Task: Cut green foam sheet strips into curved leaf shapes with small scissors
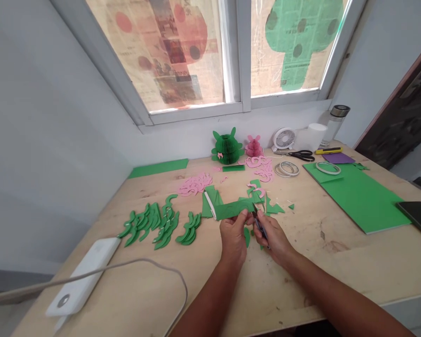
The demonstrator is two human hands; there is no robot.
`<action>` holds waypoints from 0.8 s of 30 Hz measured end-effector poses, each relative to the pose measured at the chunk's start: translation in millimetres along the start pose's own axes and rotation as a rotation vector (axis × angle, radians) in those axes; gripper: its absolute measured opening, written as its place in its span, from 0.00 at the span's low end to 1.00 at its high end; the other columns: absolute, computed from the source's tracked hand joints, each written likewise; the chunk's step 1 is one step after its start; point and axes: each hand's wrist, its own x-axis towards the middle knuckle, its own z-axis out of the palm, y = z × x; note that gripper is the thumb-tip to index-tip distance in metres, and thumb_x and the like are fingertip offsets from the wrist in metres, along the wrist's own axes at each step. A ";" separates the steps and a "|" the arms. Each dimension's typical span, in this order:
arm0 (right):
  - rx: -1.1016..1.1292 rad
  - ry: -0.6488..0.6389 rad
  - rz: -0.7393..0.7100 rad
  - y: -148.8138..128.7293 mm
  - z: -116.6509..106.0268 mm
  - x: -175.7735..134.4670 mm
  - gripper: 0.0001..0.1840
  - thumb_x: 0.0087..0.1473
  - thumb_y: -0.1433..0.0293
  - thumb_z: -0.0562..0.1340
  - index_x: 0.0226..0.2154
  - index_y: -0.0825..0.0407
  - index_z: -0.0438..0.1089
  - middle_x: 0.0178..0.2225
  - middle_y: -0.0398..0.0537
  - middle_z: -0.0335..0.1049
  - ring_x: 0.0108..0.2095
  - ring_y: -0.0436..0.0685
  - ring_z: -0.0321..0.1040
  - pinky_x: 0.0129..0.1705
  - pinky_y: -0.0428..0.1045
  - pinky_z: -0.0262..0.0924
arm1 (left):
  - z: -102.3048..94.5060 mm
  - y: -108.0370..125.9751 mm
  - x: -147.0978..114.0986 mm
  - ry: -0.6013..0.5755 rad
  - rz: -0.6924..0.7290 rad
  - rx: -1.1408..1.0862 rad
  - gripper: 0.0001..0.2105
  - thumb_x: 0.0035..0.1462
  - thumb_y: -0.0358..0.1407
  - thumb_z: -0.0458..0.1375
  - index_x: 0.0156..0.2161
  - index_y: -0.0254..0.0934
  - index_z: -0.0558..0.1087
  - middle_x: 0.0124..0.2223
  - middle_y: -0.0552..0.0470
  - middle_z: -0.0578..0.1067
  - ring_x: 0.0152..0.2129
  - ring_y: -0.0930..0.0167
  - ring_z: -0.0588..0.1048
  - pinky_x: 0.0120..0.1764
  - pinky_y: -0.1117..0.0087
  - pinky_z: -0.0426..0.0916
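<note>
Green paper strip (pixel 231 209) runs lengthwise leftward from the left hand (pixel 233 235), fingers pinching it; right hand (pixel 275 236), fingers curled round scissors (pixel 262 228), adjoins its right end.

A single view looks from the person's head, above the near edge of the counter (pixel 354 269), facing forward and down over it to the far edge, with the window (pixel 245 56) beyond filling the upper middle. It stands close enough for the forearms to enter at the bottom, yet wide enough to take in both far corners. The left fingers (pixel 243 217) and right fingers (pixel 264 219) fall just below centre. The near edge slants up toward the right.
</note>
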 end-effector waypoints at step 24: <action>0.042 0.007 -0.002 2.4 -0.8 1.0 0.23 0.49 0.50 0.56 0.23 0.54 0.63 0.12 0.33 0.48 0.12 0.43 0.37 0.14 0.43 0.30 | 5.4 0.3 -4.3 0.003 0.036 -0.001 0.10 0.37 0.34 0.65 0.20 0.33 0.68 0.19 0.57 0.66 0.19 0.76 0.66 0.28 0.73 0.63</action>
